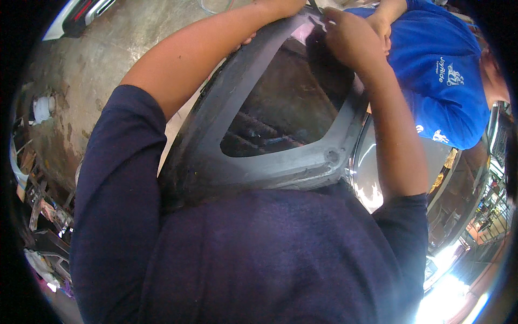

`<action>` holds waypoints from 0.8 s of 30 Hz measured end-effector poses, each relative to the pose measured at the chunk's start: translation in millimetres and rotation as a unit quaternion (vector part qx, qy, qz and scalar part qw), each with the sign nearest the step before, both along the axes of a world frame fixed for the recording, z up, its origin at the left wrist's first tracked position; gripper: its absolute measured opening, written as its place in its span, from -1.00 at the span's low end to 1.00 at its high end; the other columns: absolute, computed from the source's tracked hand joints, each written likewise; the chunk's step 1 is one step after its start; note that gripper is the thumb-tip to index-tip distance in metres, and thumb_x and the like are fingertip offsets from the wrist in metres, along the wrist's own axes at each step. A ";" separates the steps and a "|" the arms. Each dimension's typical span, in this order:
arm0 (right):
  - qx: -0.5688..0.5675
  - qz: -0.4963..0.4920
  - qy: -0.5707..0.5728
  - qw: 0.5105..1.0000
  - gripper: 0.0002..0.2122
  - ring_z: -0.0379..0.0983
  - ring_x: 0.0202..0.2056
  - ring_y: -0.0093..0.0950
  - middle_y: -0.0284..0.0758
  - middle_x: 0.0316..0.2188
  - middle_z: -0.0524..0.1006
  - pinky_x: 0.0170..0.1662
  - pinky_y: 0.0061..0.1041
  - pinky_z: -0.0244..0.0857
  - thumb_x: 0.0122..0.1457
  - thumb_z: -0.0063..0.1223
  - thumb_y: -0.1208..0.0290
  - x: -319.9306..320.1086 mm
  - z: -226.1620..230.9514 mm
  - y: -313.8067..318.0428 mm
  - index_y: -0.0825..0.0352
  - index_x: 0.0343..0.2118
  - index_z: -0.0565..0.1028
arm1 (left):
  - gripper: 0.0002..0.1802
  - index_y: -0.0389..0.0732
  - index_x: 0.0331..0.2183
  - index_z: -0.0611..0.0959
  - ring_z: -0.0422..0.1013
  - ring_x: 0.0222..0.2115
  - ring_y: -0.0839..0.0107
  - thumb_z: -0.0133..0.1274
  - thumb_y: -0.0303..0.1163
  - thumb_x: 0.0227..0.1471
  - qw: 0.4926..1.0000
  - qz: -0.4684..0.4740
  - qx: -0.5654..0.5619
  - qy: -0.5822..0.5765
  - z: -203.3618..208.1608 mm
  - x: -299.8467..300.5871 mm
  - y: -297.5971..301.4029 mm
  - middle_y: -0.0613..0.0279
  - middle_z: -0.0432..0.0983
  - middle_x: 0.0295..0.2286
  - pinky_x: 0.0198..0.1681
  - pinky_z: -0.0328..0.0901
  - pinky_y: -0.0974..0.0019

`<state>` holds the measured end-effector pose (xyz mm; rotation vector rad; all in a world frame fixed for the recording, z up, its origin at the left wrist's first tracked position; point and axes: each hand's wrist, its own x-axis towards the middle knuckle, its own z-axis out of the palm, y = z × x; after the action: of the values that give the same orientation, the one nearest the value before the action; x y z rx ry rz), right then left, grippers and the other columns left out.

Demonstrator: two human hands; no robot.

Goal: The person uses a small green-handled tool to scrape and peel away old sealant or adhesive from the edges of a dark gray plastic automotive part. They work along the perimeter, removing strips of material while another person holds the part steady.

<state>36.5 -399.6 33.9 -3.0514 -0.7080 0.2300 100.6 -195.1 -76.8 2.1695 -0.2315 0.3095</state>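
Observation:
A dark car window panel (286, 102) with a wide grey border (216, 124) lies in front of my body. My left hand (283, 6) is over its far end, mostly cut off by the upper picture edge, so its fingers do not show clearly. My right hand (353, 40) is closed over the far right corner, its fingertips around something thin. A narrow dark strip (314, 7) runs up beside those fingertips, and whether it is what they grip cannot be made out. A few fingertips (251, 39) touch the panel's left edge below my left forearm; whose they are is unclear.
A co-worker in a blue shirt (431, 65) leans in at the right, one hand (382, 32) just behind my right hand. A shiny car body part (367, 162) stands close to the panel's right edge. Scrap pieces (43, 200) are piled on the concrete floor (124, 48) at the left.

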 end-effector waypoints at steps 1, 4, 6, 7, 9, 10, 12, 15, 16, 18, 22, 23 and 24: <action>0.002 0.011 -0.018 1.000 -0.71 0.74 -0.03 0.02 -0.06 -0.08 0.79 0.06 0.04 0.57 0.35 0.08 0.42 3.3 -7.5 7.7 0.23 0.09 0.65 | -0.66 -0.33 -0.24 0.75 0.62 -0.08 -0.36 0.21 -0.19 0.32 1.000 0.002 0.000 -0.009 -0.3 1.8 1.4 -0.35 0.71 -0.23 0.02 0.47 -0.31; 0.023 -0.044 -0.001 0.999 -0.75 0.75 -0.05 0.04 0.07 -0.16 0.76 0.04 0.04 0.57 0.30 0.12 0.37 -6.4 6.8 38.1 0.31 -0.04 0.69 | -0.66 -0.34 -0.24 0.76 0.62 -0.08 -0.35 0.20 -0.20 0.32 1.000 0.006 -0.005 -0.022 -1.8 2.6 5.6 -0.35 0.71 -0.21 0.03 0.47 -0.30; 0.024 -0.084 0.002 0.996 -0.77 0.75 -0.08 0.06 0.13 -0.21 0.75 0.01 0.06 0.57 0.26 0.14 0.36 -11.2 17.4 39.0 0.35 -0.13 0.71 | -0.65 -0.35 -0.23 0.76 0.62 -0.08 -0.35 0.20 -0.20 0.32 1.000 -0.003 -0.014 -0.022 4.7 -0.9 2.0 -0.35 0.71 -0.20 0.04 0.47 -0.29; 0.017 -0.087 -0.010 0.996 -0.78 0.75 -0.11 0.08 0.12 -0.23 0.75 -0.02 0.08 0.56 0.24 0.15 0.38 -10.6 18.2 36.3 0.34 -0.15 0.70 | -0.66 -0.34 -0.23 0.77 0.63 -0.08 -0.34 0.19 -0.20 0.32 1.000 0.004 -0.007 -0.022 7.3 -0.4 1.2 -0.34 0.71 -0.20 0.05 0.47 -0.29; 0.013 -0.081 -0.020 0.996 -0.80 0.74 -0.15 0.10 0.10 -0.26 0.75 -0.05 0.10 0.56 0.22 0.15 0.40 -6.8 18.9 27.1 0.35 -0.18 0.70 | -0.66 -0.34 -0.23 0.78 0.63 -0.08 -0.33 0.19 -0.21 0.32 1.000 0.017 0.004 -0.024 12.8 0.3 0.0 -0.34 0.72 -0.19 0.06 0.47 -0.28; 0.018 -0.073 -0.017 0.997 -0.80 0.74 -0.16 0.11 0.11 -0.27 0.74 -0.06 0.11 0.56 0.22 0.14 0.40 -1.6 16.2 17.9 0.35 -0.19 0.70 | -0.66 -0.33 -0.22 0.78 0.64 -0.09 -0.32 0.19 -0.20 0.32 0.999 0.014 0.005 -0.039 12.6 2.0 0.4 -0.34 0.72 -0.20 0.05 0.47 -0.27; 0.001 -0.076 0.001 0.997 -0.80 0.74 -0.17 0.12 0.11 -0.28 0.74 -0.06 0.11 0.56 0.22 0.12 0.42 6.8 15.4 10.0 0.35 -0.20 0.69 | -0.66 -0.32 -0.22 0.79 0.64 -0.10 -0.32 0.19 -0.20 0.31 0.998 0.013 0.007 -0.069 12.7 7.0 3.4 -0.33 0.72 -0.21 0.05 0.48 -0.26; -0.049 -0.087 0.013 0.995 -0.78 0.74 -0.14 0.10 0.07 -0.21 0.76 -0.03 0.09 0.56 0.25 0.11 0.42 20.3 8.2 -2.9 0.32 -0.11 0.68 | -0.67 -0.32 -0.23 0.79 0.65 -0.12 -0.31 0.20 -0.20 0.31 0.997 0.021 0.001 -0.070 14.9 9.4 1.5 -0.31 0.73 -0.23 0.04 0.49 -0.26; -0.054 -0.071 -0.006 0.996 -0.75 0.74 -0.09 0.06 0.01 -0.15 0.77 -0.01 0.07 0.57 0.29 0.11 0.40 23.6 0.1 -13.5 0.29 -0.03 0.68 | -0.67 -0.32 -0.23 0.78 0.65 -0.12 -0.31 0.20 -0.20 0.31 0.997 0.018 -0.001 -0.074 17.3 10.3 -0.2 -0.31 0.73 -0.23 0.04 0.49 -0.26; -0.053 -0.044 -0.030 0.997 -0.72 0.75 -0.05 0.03 -0.04 -0.10 0.79 0.01 0.06 0.57 0.33 0.11 0.39 30.2 -16.5 -25.4 0.25 0.05 0.67 | -0.67 -0.31 -0.24 0.78 0.65 -0.12 -0.31 0.20 -0.20 0.31 0.997 0.018 0.001 -0.077 17.5 8.9 0.9 -0.30 0.73 -0.23 0.03 0.49 -0.26; -0.050 -0.027 -0.048 0.997 -0.71 0.74 -0.04 0.04 -0.02 -0.09 0.78 0.02 0.07 0.56 0.32 0.09 0.40 32.9 -22.7 -42.2 0.23 0.06 0.67 | -0.67 -0.31 -0.24 0.78 0.65 -0.11 -0.32 0.19 -0.19 0.31 0.997 0.022 0.000 -0.071 18.7 6.0 -1.8 -0.31 0.73 -0.21 0.04 0.48 -0.27; -0.047 -0.023 -0.048 0.998 -0.70 0.74 -0.03 0.04 -0.01 -0.08 0.78 0.02 0.08 0.56 0.31 0.08 0.41 31.8 -22.8 -43.3 0.23 0.06 0.67 | -0.67 -0.31 -0.24 0.78 0.65 -0.11 -0.32 0.19 -0.19 0.31 0.997 0.016 -0.009 -0.077 22.4 4.6 -0.8 -0.31 0.73 -0.21 0.05 0.48 -0.27; -0.029 -0.026 -0.045 0.998 -0.70 0.74 -0.01 0.04 0.00 -0.07 0.78 0.04 0.08 0.55 0.31 0.07 0.42 25.7 -18.8 -35.6 0.23 0.06 0.67 | -0.66 -0.31 -0.23 0.78 0.65 -0.11 -0.32 0.19 -0.19 0.31 0.996 0.010 -0.016 -0.082 24.5 3.6 0.1 -0.32 0.73 -0.21 0.05 0.48 -0.27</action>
<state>62.3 -435.1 15.1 -3.1486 -0.6361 0.1146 104.3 -195.0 -52.3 2.1167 -0.2945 0.5006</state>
